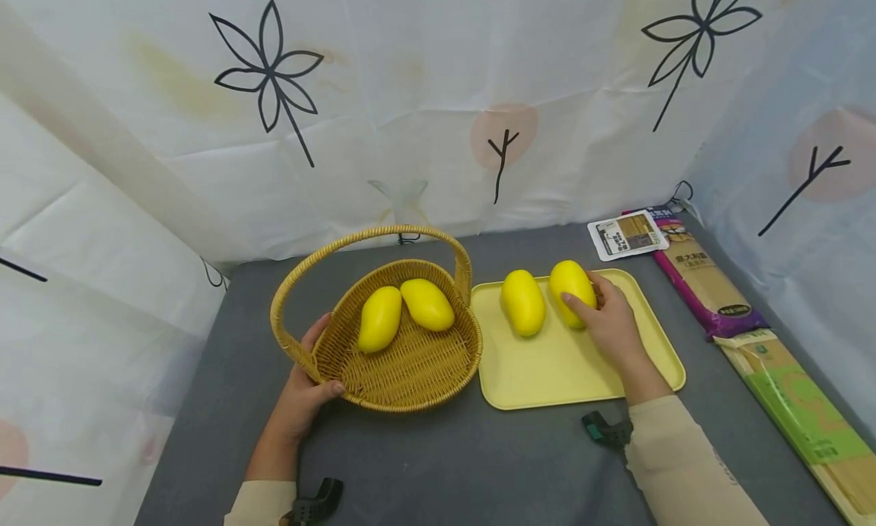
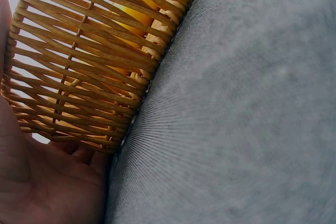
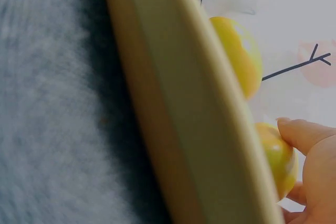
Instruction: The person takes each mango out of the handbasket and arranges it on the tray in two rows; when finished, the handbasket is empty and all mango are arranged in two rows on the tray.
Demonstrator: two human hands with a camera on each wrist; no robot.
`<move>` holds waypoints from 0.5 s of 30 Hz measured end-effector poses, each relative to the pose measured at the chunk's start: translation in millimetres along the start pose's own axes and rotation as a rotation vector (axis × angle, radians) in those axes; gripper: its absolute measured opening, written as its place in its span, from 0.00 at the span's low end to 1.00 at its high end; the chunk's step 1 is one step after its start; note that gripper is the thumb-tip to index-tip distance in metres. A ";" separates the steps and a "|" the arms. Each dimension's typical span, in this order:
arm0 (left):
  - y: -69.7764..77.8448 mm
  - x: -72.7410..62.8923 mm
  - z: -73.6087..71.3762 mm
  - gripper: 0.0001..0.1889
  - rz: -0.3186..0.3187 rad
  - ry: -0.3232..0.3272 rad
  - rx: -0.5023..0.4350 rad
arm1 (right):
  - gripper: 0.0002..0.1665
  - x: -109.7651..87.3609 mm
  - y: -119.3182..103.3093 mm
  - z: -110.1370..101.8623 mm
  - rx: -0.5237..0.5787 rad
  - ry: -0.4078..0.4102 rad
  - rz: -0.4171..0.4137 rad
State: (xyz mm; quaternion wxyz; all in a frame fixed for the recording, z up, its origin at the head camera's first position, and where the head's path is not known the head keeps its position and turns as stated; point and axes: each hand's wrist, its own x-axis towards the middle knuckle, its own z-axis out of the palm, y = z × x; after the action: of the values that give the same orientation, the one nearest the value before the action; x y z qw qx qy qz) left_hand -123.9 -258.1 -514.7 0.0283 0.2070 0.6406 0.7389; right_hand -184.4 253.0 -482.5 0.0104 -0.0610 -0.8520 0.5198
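Observation:
A wicker basket (image 1: 404,374) with a tall arched handle stands on the grey table, two yellow mangoes (image 1: 379,319) lying inside against its back. My left hand (image 1: 301,397) holds the basket's left side, thumb toward the front and fingers around behind. In the left wrist view the woven wall (image 2: 79,61) presses against the palm. To the right, a pale yellow tray (image 1: 534,374) bears two more mangoes. My right hand (image 1: 616,328) grips the right one (image 1: 571,283) between thumb and fingers; the other (image 1: 523,303) lies just left of it. The tray's edge partly hides both in the right wrist view.
Right of the tray lie a purple-edged pack of noodles (image 1: 705,279) and a green-labelled pack (image 1: 801,404), with a small white packet (image 1: 627,235) near the back. A white patterned curtain (image 1: 411,93) hangs behind the table.

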 end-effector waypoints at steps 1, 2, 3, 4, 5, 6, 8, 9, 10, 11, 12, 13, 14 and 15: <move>0.0 -0.1 -0.1 0.57 0.000 0.000 -0.001 | 0.53 0.0 0.3 0.2 -0.002 -0.002 0.000; 0.0 -0.2 -0.2 0.57 -0.001 0.000 -0.003 | 0.54 0.0 0.6 0.4 -0.002 -0.004 0.000; 0.0 -0.4 -0.3 0.57 -0.003 0.002 -0.007 | 0.54 0.1 0.9 0.6 -0.002 -0.005 0.001; 0.0 -0.6 -0.3 0.57 -0.004 0.002 -0.009 | 0.55 0.2 1.1 0.7 -0.002 -0.006 0.003; -0.2 -0.9 -0.6 0.57 -0.004 0.001 -0.011 | 0.55 0.3 1.4 0.7 -0.003 -0.006 0.006; -0.4 -1.1 -0.7 0.57 -0.004 0.001 -0.012 | 0.56 0.5 1.7 0.7 -0.004 -0.006 0.007; -0.6 -1.3 -1.0 0.57 -0.001 -0.002 -0.011 | 0.56 0.8 1.9 0.6 -0.005 -0.005 0.006; -0.7 -1.3 -1.0 0.57 0.001 -0.004 -0.010 | 0.56 0.9 2.1 0.5 -0.005 -0.004 0.006; -0.5 -1.2 -0.8 0.57 0.003 -0.007 -0.009 | 0.56 1.0 2.4 0.4 -0.005 -0.002 0.006; -0.4 -1.1 -0.7 0.57 0.005 -0.009 -0.008 | 0.56 1.1 2.5 0.3 -0.003 -0.002 0.006; 0.2 -0.9 -0.3 0.57 0.004 -0.008 -0.006 | 0.55 1.0 2.5 0.3 0.000 -0.001 0.006; 0.3 -0.9 0.0 0.57 0.005 -0.009 -0.003 | 0.55 0.9 2.4 0.3 0.002 0.000 0.007; 0.9 -0.7 0.5 0.57 0.004 -0.009 -0.001 | 0.55 0.8 2.3 0.3 0.004 -0.001 0.010; 1.3 -0.5 0.8 0.57 0.001 -0.008 -0.001 | 0.55 0.8 2.4 0.3 0.006 -0.001 0.013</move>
State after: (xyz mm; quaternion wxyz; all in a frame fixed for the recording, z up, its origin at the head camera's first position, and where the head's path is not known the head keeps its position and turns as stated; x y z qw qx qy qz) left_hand -122.8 -257.8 -513.5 0.0304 0.2104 0.6401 0.7383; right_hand -185.0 253.8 -484.8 0.0070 -0.0661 -0.8500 0.5226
